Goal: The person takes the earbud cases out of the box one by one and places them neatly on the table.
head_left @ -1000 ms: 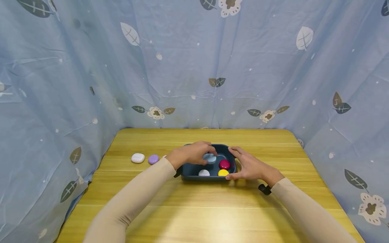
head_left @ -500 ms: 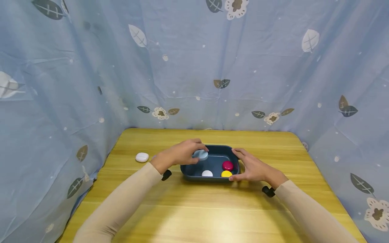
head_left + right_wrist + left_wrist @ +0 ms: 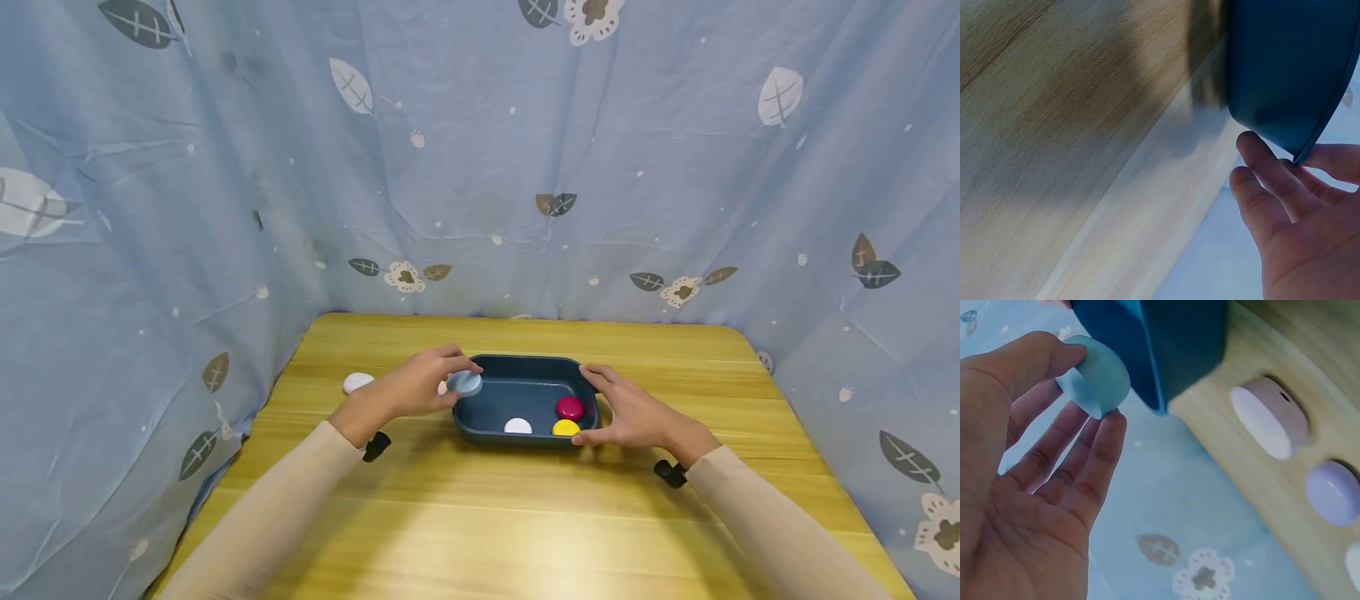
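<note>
My left hand (image 3: pixel 408 387) pinches a light blue rounded, pebble-like piece (image 3: pixel 465 383) between thumb and fingers. It is just above the left end of a dark blue rectangular tray (image 3: pixel 517 395); in the left wrist view the blue piece (image 3: pixel 1102 376) appears beside the tray wall. My right hand (image 3: pixel 630 412) holds the tray's right end, thumb at the near corner and fingers at the far one. Inside the tray lie a dark red round piece (image 3: pixel 569 407), a yellow one (image 3: pixel 566 427) and a white one (image 3: pixel 517 426).
On the wooden table (image 3: pixel 480 517), left of the tray, sits a white oval piece (image 3: pixel 357 382). A pale pink piece with a small dark slot (image 3: pixel 1270 419) and a purple piece (image 3: pixel 1333 493) show in the left wrist view. A blue patterned curtain (image 3: pixel 480 167) surrounds the table.
My left hand has lifted the light blue piece and carried it left, from over the tray's middle to its left end. The right hand stays at the tray's right end.
</note>
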Tool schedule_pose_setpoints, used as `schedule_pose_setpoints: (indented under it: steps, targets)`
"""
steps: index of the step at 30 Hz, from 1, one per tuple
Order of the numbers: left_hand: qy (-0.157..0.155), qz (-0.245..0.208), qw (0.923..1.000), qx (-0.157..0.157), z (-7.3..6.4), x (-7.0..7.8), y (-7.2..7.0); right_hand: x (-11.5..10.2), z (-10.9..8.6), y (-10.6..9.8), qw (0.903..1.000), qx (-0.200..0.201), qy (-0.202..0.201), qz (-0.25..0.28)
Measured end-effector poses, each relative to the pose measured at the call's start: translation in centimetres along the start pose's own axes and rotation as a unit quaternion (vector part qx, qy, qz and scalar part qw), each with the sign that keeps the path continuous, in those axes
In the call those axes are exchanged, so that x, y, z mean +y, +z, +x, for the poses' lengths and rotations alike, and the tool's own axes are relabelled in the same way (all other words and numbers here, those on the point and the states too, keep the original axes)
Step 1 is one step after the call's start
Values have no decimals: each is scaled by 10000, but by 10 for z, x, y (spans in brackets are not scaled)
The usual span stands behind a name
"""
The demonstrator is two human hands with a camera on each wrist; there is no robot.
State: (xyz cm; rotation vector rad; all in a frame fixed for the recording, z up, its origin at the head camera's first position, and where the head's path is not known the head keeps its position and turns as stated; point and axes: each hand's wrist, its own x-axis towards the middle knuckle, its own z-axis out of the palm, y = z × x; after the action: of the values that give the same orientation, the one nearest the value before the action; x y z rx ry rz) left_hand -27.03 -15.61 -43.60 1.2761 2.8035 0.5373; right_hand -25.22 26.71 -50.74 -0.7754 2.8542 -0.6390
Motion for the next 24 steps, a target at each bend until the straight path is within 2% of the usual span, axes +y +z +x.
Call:
schedule_pose_setpoints:
  steps: [5, 11, 17, 24]
  targets:
    - [-261, -76, 9996, 119, -20, -10, -3, -1, 0, 0, 10000, 47, -42, -21]
    - [-358, -22, 9992, 191, -39, -23, 2, -2, -1, -2, 10000, 45, -22, -37]
    - [-539, 7, 9985, -41, -52, -34, 11, -1, -1, 0, 10000, 46, 6, -33]
    - [-688, -118, 9971, -293, -56, -45, 25, -1, 0, 0, 10000, 51, -14, -58]
